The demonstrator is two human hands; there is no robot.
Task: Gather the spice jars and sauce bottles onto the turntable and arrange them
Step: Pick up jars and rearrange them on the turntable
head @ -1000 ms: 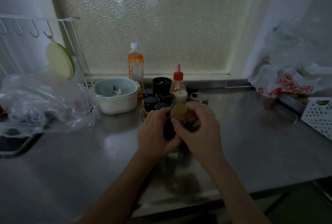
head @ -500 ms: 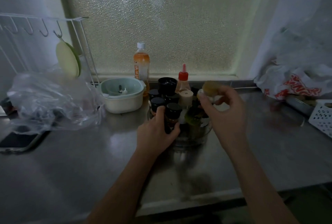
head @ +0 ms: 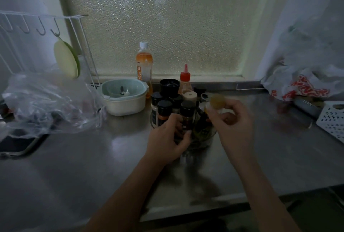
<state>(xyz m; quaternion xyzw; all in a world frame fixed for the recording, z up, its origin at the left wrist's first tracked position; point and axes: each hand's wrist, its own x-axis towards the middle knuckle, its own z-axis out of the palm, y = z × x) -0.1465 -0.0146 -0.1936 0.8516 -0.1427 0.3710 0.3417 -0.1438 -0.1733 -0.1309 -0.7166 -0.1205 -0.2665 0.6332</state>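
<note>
Yellow-capped jar (head: 216, 101): clamped by the fingertips of the right hand (head: 231, 120), lifted above the turntable (head: 202, 139). Black-lidded spice jar (head: 187, 115): gripped by the left hand (head: 167, 137), seated among other jars just left of the raised one. Red-capped sauce bottle (head: 185, 81): stood behind both grips.

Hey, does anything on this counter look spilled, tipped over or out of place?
Nothing looks spilled or tipped. The jars on the turntable stand upright. One yellow-capped jar is off it, lifted in the right hand.
</note>
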